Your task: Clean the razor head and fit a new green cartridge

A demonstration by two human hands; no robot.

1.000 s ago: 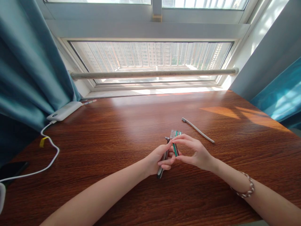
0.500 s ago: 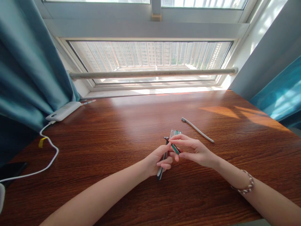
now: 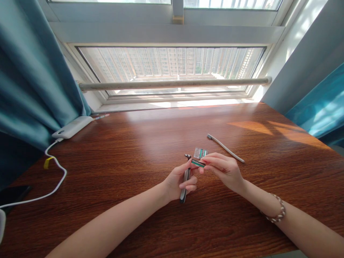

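Note:
My left hand (image 3: 180, 178) is closed around a black and grey razor handle (image 3: 186, 175), whose bare head points away from me. Between the fingertips of my right hand (image 3: 225, 168) is one end of a razor blade cartridge (image 3: 198, 163), black with a green strip. The cartridge lies crosswise just right of the handle's head, apart from it, and fingertips of my left hand are close to it. Beyond the hands, a clear plastic cartridge case (image 3: 198, 153) with green-striped cartridges in it rests on the table.
A white toothbrush (image 3: 225, 148) lies on the brown wooden table (image 3: 150, 143) to the right. At the left edge are a white power bank (image 3: 73, 127) with a cable (image 3: 64, 168) and a dark flat object (image 3: 16, 197). A window rail (image 3: 174, 84) crosses behind the table.
The cartridge has turned from a steep slant to nearly level. My right hand has shifted slightly and uncovers more of the case. My left hand keeps hold of the handle.

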